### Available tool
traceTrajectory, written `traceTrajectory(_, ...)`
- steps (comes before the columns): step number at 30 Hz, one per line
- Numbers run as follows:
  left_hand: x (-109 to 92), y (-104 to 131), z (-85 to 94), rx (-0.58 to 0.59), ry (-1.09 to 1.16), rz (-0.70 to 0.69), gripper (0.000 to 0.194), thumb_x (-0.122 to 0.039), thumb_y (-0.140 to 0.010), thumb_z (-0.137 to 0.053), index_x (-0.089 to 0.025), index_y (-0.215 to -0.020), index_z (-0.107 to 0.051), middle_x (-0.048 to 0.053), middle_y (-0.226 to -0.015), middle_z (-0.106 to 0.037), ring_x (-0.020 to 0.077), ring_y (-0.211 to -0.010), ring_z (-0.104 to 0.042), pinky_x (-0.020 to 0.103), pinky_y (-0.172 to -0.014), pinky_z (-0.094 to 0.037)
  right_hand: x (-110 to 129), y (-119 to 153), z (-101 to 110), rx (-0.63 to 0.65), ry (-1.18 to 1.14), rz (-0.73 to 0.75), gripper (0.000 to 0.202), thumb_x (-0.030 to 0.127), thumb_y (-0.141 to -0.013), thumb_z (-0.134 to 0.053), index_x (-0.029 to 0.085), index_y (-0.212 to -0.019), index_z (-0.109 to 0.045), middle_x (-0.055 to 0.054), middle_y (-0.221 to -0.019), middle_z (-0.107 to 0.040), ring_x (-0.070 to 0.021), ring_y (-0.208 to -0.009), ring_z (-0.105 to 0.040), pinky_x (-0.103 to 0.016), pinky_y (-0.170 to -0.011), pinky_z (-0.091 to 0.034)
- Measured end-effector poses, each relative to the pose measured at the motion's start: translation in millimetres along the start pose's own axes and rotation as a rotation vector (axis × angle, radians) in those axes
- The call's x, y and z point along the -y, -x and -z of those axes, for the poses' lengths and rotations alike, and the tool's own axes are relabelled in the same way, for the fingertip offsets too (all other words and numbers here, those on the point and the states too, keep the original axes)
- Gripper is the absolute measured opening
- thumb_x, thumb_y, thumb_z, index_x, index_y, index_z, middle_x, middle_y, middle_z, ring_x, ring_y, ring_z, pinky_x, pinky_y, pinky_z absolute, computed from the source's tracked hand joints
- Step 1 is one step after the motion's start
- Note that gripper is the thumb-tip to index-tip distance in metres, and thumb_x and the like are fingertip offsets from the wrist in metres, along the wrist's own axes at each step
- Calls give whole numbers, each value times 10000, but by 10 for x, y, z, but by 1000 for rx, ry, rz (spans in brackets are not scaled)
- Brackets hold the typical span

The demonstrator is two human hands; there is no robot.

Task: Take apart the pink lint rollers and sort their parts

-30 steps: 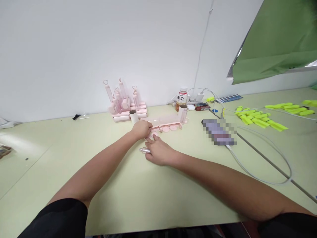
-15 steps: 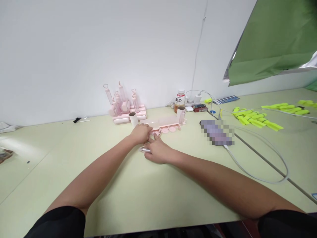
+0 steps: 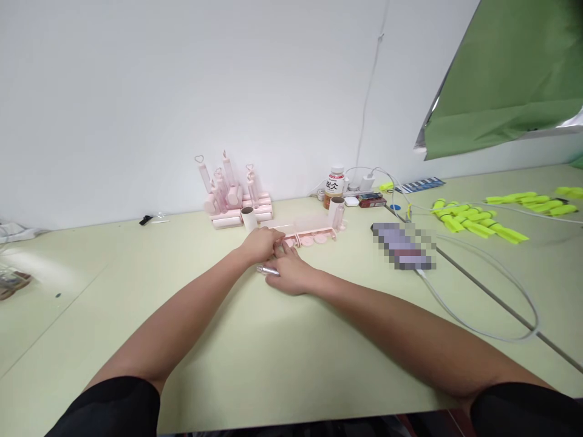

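Note:
A long pink plastic case (image 3: pixel 313 232) lies in front of me, its shallow compartments holding several round pink discs. My left hand (image 3: pixel 260 245) grips the left end of this case, its fingers bent over the edge. My right hand (image 3: pixel 291 271) reaches in from the right, fingertips touching the same end beside the left fingers. Held in the right hand is a slim silvery pen-like stick (image 3: pixel 269 271) with a clear end, pointing left. The fingers overlap, so what lies right beneath the fingertips is hidden.
Behind the hands stand two cardboard tubes (image 3: pixel 248 218) and a stack of pink cases (image 3: pixel 228 220) with heart-topped wands. A supplement bottle (image 3: pixel 334 187) is by the wall. A phone (image 3: pixel 401 246) on a white cable and several yellow strips (image 3: pixel 473 218) lie rightward.
The view has shifted slightly, so everything sits a little further right. My right hand's fingers have come closer to the left hand at the case's end. Both hands keep their hold.

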State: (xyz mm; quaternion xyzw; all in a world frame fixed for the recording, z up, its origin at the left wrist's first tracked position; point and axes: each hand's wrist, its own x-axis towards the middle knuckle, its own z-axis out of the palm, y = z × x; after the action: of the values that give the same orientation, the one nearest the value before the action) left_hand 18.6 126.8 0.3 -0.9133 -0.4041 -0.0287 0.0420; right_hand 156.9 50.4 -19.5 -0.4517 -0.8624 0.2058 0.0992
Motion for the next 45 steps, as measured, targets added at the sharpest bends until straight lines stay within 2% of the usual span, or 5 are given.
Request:
traceTrajectory(14, -17, -7, 51, -11, -20, -13, 342, -111, -776, -515, -203, -1070, -662, 86, -1022, -710, 268, -959, -603, 373, -833, -433, 28, 18, 6, -38, 4, 2, 456, 348, -884, -525, 275, -1328, -599, -119, -1562, -274, -409, -1436, -112, -613, -1114, -137)
traceTrajectory(19, -127, 108, 136, -171, 53, 59, 395, -112, -847, -436, -170, -1191, -622, 86, -1174, -670, 254, -1065, -582, 384, -922, -432, -2, 26, -43, -84, 10, 66, 389, 339, -896, -529, 208, -1243, -648, -150, -1544, -313, -382, -1444, -127, -584, -1128, -146)
traceTrajectory(26, -347, 571, 189, -353, 236, 159, 325, -164, -895, -401, -169, -1130, -625, 80, -1030, -669, 218, -958, -607, 353, -844, -487, -21, 32, -150, -89, 1, 43, 463, 385, -910, -511, 147, -1301, -583, -167, -1592, -194, -403, -1454, -110, -570, -1136, -134)
traceTrajectory(35, -360, 878, -96, -122, 269, 285, 543, -92, -786, -415, -250, -1279, -579, 27, -1264, -654, 209, -1033, -657, 314, -861, -519, 58, 158, -145, -55, 34, -51, 521, 481, -958, -427, 155, -1351, -533, -232, -1577, -198, -452, -1448, -104, -601, -1098, -166)
traceTrajectory(45, -378, 790, -97, -121, 455, 240, 458, -437, -1001, -242, -231, -1340, -471, 51, -1228, -671, 230, -1051, -657, 337, -855, -493, -36, 108, -86, -78, 64, 20, 568, 411, -961, -455, 123, -1450, -434, -214, -1527, -326, -399, -1424, -212, -572, -1125, -180)
